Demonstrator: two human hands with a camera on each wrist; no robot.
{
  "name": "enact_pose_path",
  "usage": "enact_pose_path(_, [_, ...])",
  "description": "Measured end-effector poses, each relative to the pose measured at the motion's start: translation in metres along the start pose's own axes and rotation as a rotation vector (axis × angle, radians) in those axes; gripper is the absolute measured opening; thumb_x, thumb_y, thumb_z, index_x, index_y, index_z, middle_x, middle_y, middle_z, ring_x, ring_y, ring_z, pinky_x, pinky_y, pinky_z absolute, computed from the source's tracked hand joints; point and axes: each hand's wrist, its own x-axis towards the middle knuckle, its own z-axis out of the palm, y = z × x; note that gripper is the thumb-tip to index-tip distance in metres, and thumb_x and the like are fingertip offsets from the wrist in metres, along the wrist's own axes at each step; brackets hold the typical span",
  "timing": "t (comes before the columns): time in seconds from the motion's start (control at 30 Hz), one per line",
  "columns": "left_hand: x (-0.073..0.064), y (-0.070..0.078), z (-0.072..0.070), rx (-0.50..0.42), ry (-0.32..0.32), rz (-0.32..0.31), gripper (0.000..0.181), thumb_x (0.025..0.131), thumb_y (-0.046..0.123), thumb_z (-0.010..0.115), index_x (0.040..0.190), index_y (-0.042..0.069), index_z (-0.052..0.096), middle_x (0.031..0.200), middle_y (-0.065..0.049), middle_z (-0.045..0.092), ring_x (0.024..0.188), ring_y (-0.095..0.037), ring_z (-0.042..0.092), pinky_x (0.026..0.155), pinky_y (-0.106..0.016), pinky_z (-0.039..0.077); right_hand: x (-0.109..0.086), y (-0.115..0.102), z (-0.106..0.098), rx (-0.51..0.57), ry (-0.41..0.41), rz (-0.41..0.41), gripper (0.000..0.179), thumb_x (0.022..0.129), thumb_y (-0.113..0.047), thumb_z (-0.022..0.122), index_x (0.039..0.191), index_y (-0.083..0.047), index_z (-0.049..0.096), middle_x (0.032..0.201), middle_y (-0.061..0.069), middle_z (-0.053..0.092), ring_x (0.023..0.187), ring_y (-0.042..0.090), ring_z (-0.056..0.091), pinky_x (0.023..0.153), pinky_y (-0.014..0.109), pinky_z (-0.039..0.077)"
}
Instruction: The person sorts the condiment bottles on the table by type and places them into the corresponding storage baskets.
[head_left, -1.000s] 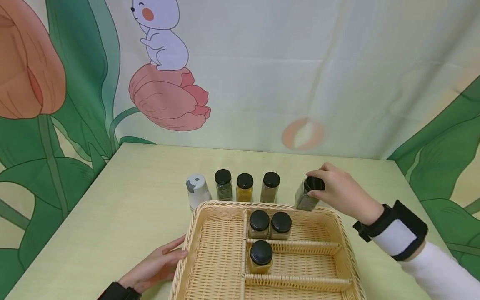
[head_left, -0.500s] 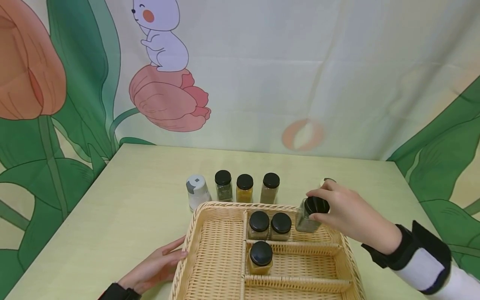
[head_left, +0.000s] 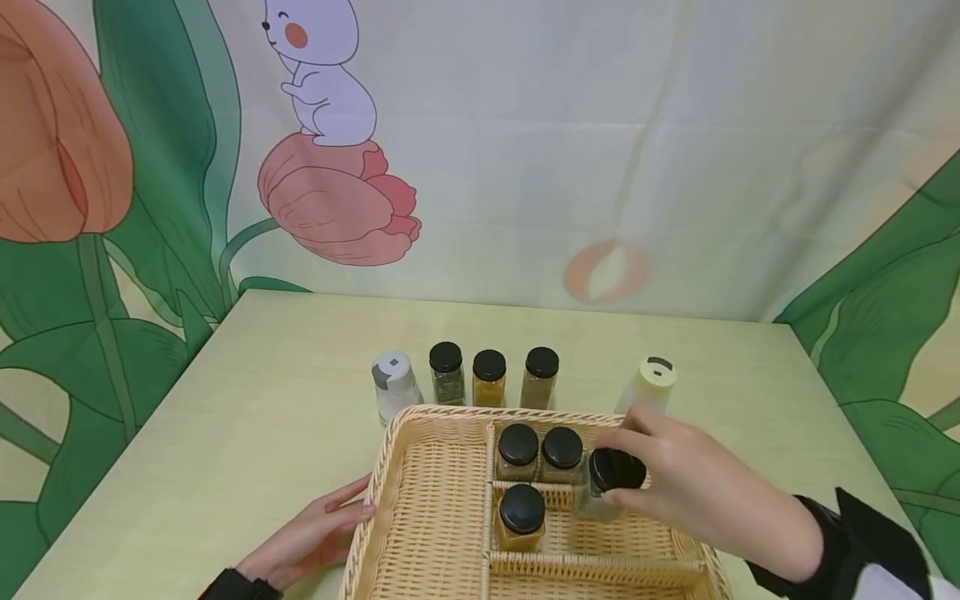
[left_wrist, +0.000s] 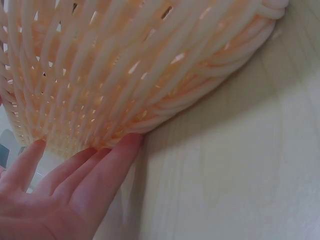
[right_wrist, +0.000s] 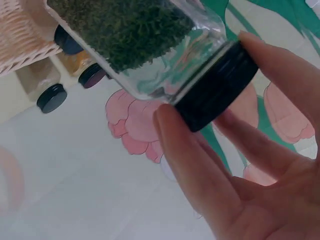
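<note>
My right hand [head_left: 701, 483] pinches the black lid of a clear spice jar [right_wrist: 145, 45] between thumb and fingers. The right wrist view shows dried green herbs inside it. In the head view this jar overlaps the divider between the basket's back and middle right compartments. The wicker basket [head_left: 420, 412] has a long left section and several compartments on its right. Two black-lidded jars [head_left: 517, 450] stand in the back compartment, and one jar of yellowish-brown powder [head_left: 522, 517] in the middle one. My left hand [head_left: 318, 533] rests with fairly straight fingertips against the basket's left outer wall.
Behind the basket stand a white shaker [head_left: 396, 387], a green herb jar [head_left: 447, 375], a yellow spice jar [head_left: 489, 379] and a brownish one [head_left: 540, 379]. A pale yellow-capped container [head_left: 651, 385] is at back right. A printed cloth [head_left: 487, 167] hangs behind the table.
My right hand has brought the herb jar from the basket's back rim toward me, over the compartments. The yellow-capped container behind it has come into sight. My left hand stays at the basket.
</note>
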Motion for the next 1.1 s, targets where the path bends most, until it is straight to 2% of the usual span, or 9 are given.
enact_pose_path(0.13, [0.0, 0.0, 0.0, 0.003, -0.001, 0.004, 0.078, 0.093, 0.029, 0.051, 0.145, 0.0, 0.0, 0.141, -0.03, 0.03, 0.11, -0.023, 0.052, 0.09, -0.051, 0.044, -0.003, -0.007, 0.004, 0.012, 0.011, -0.037, 0.041, 0.064, -0.019, 0.082, 0.101, -0.009, 0.066, 0.085, -0.003, 0.05, 0.065, 0.004, 0.047, 0.054, 0.015, 0.042])
enact_pose_path(0.23, [0.0, 0.0, 0.0, 0.004, 0.003, 0.001, 0.078, 0.093, 0.029, 0.05, 0.145, 0.0, 0.001, 0.14, -0.029, 0.031, 0.11, -0.023, 0.052, 0.09, -0.05, 0.045, -0.006, -0.012, 0.006, 0.039, 0.003, -0.039, 0.04, 0.064, -0.022, 0.082, 0.1, -0.011, 0.067, 0.081, -0.006, 0.046, 0.063, 0.0, 0.04, 0.052, 0.012, 0.038])
enact_pose_path(0.4, [0.0, -0.001, 0.0, 0.016, 0.021, -0.007, 0.078, 0.093, 0.03, 0.051, 0.145, 0.0, 0.002, 0.14, -0.03, 0.031, 0.11, -0.024, 0.053, 0.089, -0.052, 0.045, -0.008, -0.021, 0.011, 0.083, 0.004, -0.088, 0.04, 0.066, -0.026, 0.081, 0.1, -0.011, 0.067, 0.082, -0.007, 0.046, 0.066, -0.001, 0.04, 0.053, 0.009, 0.038])
enact_pose_path(0.47, [0.001, -0.001, 0.0, 0.019, 0.028, -0.01, 0.078, 0.093, 0.03, 0.051, 0.145, 0.0, 0.002, 0.14, -0.031, 0.031, 0.11, -0.025, 0.053, 0.089, -0.052, 0.045, -0.009, -0.024, 0.011, 0.11, -0.039, -0.073, 0.039, 0.07, -0.03, 0.078, 0.102, -0.013, 0.065, 0.084, -0.008, 0.047, 0.069, 0.0, 0.042, 0.055, 0.01, 0.039])
enact_pose_path(0.63, [0.001, 0.0, 0.0, 0.02, 0.028, -0.013, 0.078, 0.093, 0.03, 0.051, 0.146, 0.0, 0.002, 0.14, -0.031, 0.029, 0.11, -0.025, 0.052, 0.089, -0.052, 0.045, -0.008, -0.034, 0.015, 0.194, -0.187, 0.029, 0.037, 0.077, -0.037, 0.071, 0.107, -0.018, 0.063, 0.088, -0.011, 0.046, 0.074, 0.0, 0.041, 0.058, 0.013, 0.04])
enact_pose_path(0.7, [0.001, 0.0, -0.001, 0.018, 0.019, -0.01, 0.078, 0.093, 0.03, 0.05, 0.146, 0.0, 0.001, 0.141, -0.031, 0.029, 0.111, -0.024, 0.052, 0.089, -0.051, 0.045, -0.007, -0.037, 0.018, 0.212, -0.194, 0.013, 0.037, 0.078, -0.038, 0.07, 0.108, -0.017, 0.063, 0.087, -0.011, 0.044, 0.073, -0.001, 0.04, 0.057, 0.012, 0.039])
enact_pose_path(0.87, [0.0, 0.0, 0.0, 0.008, 0.005, -0.003, 0.078, 0.093, 0.029, 0.05, 0.146, 0.0, 0.0, 0.142, -0.031, 0.027, 0.112, -0.024, 0.051, 0.09, -0.051, 0.044, -0.007, -0.041, 0.029, 0.211, -0.104, -0.132, 0.04, 0.078, -0.04, 0.068, 0.106, -0.012, 0.065, 0.084, -0.008, 0.044, 0.071, -0.002, 0.041, 0.056, 0.007, 0.036])
enact_pose_path(1.1, [0.0, 0.0, 0.001, 0.028, 0.033, -0.014, 0.078, 0.093, 0.031, 0.05, 0.145, 0.0, 0.002, 0.141, -0.032, 0.028, 0.111, -0.028, 0.052, 0.088, -0.054, 0.044, -0.005, -0.044, 0.045, 0.201, -0.084, -0.206, 0.042, 0.076, -0.036, 0.072, 0.107, -0.01, 0.063, 0.082, -0.007, 0.043, 0.068, -0.004, 0.037, 0.054, 0.004, 0.03])
